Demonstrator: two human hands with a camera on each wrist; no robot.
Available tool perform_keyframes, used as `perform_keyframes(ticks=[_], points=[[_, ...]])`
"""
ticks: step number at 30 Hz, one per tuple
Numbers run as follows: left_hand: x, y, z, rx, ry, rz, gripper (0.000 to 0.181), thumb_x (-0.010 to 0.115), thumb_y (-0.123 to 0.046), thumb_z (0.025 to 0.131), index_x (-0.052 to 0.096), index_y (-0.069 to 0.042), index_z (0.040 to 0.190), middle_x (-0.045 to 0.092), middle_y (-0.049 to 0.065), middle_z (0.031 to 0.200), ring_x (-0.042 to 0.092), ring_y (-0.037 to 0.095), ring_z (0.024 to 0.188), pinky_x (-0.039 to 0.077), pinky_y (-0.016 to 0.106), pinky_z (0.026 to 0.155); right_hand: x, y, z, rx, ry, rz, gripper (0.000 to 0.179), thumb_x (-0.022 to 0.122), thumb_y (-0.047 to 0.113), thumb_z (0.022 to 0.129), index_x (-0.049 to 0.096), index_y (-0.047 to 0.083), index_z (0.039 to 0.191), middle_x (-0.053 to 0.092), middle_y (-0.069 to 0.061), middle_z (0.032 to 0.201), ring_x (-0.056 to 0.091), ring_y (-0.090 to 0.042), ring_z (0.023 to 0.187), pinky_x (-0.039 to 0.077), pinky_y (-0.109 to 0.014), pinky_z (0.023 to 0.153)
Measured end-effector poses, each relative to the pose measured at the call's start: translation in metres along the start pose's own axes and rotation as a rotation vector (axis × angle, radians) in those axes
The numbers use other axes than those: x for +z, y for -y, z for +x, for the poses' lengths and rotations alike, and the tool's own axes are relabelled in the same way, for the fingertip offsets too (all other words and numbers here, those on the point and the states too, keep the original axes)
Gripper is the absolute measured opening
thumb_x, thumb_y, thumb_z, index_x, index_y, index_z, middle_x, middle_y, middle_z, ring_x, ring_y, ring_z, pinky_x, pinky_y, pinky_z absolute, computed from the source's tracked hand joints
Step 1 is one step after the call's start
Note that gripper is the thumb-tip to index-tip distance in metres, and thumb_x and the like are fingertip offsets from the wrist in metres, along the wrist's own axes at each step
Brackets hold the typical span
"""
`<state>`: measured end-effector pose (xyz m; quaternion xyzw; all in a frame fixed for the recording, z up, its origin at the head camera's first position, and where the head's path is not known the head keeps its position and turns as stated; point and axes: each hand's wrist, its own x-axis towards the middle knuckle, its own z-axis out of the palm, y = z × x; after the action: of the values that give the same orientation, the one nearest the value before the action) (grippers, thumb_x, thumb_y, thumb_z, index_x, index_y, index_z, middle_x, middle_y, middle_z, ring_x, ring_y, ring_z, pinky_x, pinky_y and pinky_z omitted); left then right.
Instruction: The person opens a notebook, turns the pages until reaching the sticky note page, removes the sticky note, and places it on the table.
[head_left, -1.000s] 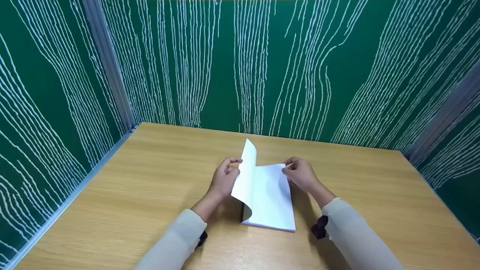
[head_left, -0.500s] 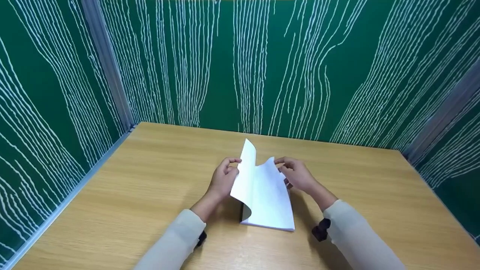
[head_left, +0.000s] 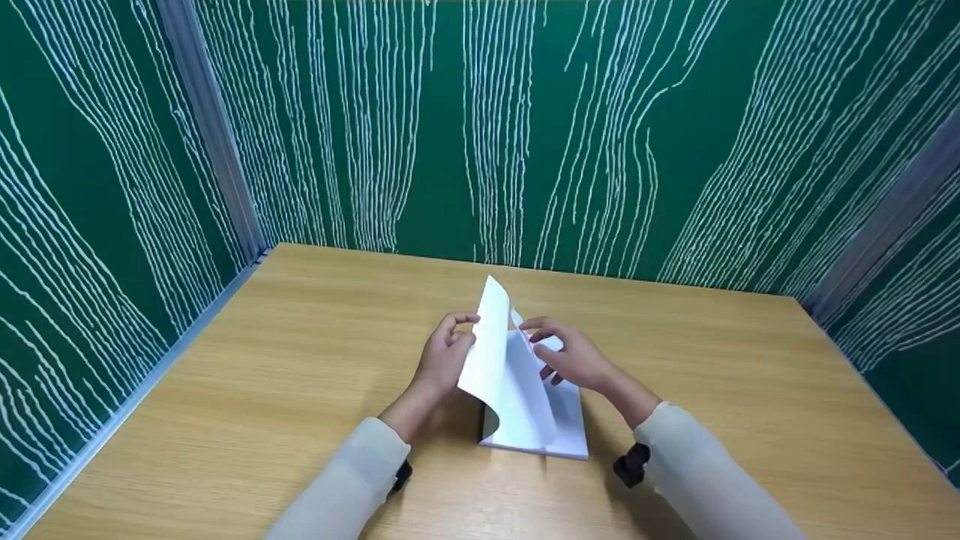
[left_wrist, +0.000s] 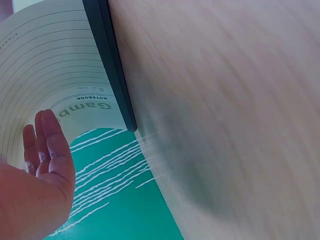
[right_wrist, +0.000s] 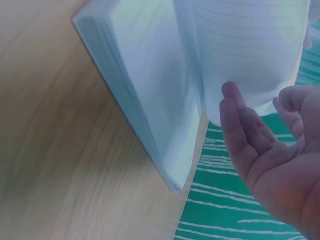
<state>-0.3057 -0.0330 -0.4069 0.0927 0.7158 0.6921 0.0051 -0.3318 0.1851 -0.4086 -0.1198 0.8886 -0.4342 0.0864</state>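
Notebook (head_left: pixel 517 409) lay open on the table (head_left: pixel 300 360), just below and right of centre frame, long axis running bottom to top, nearly straight! Pale, ruled leaves bowed upward beside a dark spine (left_wrist: pixel 112 65). The left hand (head_left: pixel 446 358), partly closed, pinched one curled leaf; the right hand (head_left: pixel 576 361), partly closed too, pinched another's edge.
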Motion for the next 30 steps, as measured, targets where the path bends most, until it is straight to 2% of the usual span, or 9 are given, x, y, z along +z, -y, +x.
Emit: perform_keyframes(ticks=[3, 7, 12, 19, 20, 25, 30], points=[[-0.001, -0.006, -0.003, -0.004, 0.020, -0.024, 0.029, 0.043, -0.019, 0.089, 0.047, -0.010, 0.116, 0.055, 0.005, 0.068, 0.054, 0.014, 0.061, 0.043, 0.025, 0.055, 0.006, 0.004, -0.002, -0.025, 0.000, -0.039, 0.037, 0.053, 0.023, 0.085, 0.044, 0.040, 0.117, 0.047, -0.005, 0.121, 0.063, -0.021, 0.066, 0.051, -0.032, 0.053], [-0.001, -0.011, -0.005, -0.008, 0.038, -0.034, 0.033, 0.048, -0.024, 0.087, 0.044, -0.011, 0.117, 0.063, 0.014, 0.085, 0.061, 0.018, 0.070, 0.049, 0.028, 0.061, 0.011, 0.010, -0.004, -0.069, -0.018, -0.072, 0.042, 0.056, 0.022, 0.083, 0.042, 0.042, 0.118, 0.044, -0.004, 0.124, 0.063, -0.021, 0.068, 0.051, -0.033, 0.053], [-0.001, -0.001, -0.001, 0.013, 0.032, -0.014, 0.035, 0.054, -0.031, 0.084, 0.043, -0.019, 0.115, 0.063, 0.011, 0.086, 0.063, 0.018, 0.074, 0.051, 0.030, 0.065, 0.016, 0.018, -0.008, -0.107, -0.014, -0.066, 0.047, 0.057, 0.021, 0.082, 0.040, 0.040, 0.122, 0.042, -0.004, 0.123, 0.063, -0.023, 0.071, 0.051, -0.034, 0.054], [0.001, 0.000, -0.003, 0.038, 0.023, 0.030, 0.047, 0.064, -0.032, 0.076, 0.043, -0.018, 0.115, 0.063, 0.009, 0.094, 0.060, 0.019, 0.079, 0.052, 0.031, 0.066, 0.021, 0.024, -0.010, -0.168, 0.041, -0.057, 0.049, 0.060, 0.028, 0.081, 0.038, 0.036, 0.124, 0.042, -0.004, 0.122, 0.062, -0.028, 0.072, 0.050, -0.032, 0.055], [0.001, 0.004, -0.001, 0.047, 0.017, 0.036, 0.047, 0.066, -0.034, 0.075, 0.043, -0.019, 0.114, 0.063, 0.007, 0.094, 0.060, 0.019, 0.079, 0.052, 0.031, 0.066, 0.022, 0.025, -0.011, -0.177, 0.045, -0.060, 0.049, 0.060, 0.029, 0.081, 0.038, 0.036, 0.124, 0.042, -0.004, 0.122, 0.061, -0.028, 0.072, 0.050, -0.031, 0.054], [0.001, 0.006, -0.001, 0.074, 0.008, 0.083, 0.046, 0.068, -0.027, 0.073, 0.044, -0.019, 0.112, 0.063, 0.007, 0.094, 0.061, 0.018, 0.078, 0.052, 0.031, 0.066, 0.022, 0.027, -0.011, -0.215, 0.042, -0.068, 0.049, 0.060, 0.027, 0.081, 0.039, 0.034, 0.124, 0.044, -0.004, 0.121, 0.060, -0.030, 0.071, 0.049, -0.030, 0.055], [0.000, 0.004, 0.000, 0.093, 0.022, 0.087, 0.044, 0.066, -0.014, 0.073, 0.045, -0.016, 0.112, 0.063, 0.009, 0.091, 0.060, 0.016, 0.073, 0.051, 0.029, 0.066, 0.020, 0.024, -0.009, -0.234, 0.000, -0.108, 0.046, 0.060, 0.025, 0.080, 0.042, 0.031, 0.122, 0.048, -0.001, 0.118, 0.059, -0.019, 0.073, 0.049, -0.029, 0.062]])
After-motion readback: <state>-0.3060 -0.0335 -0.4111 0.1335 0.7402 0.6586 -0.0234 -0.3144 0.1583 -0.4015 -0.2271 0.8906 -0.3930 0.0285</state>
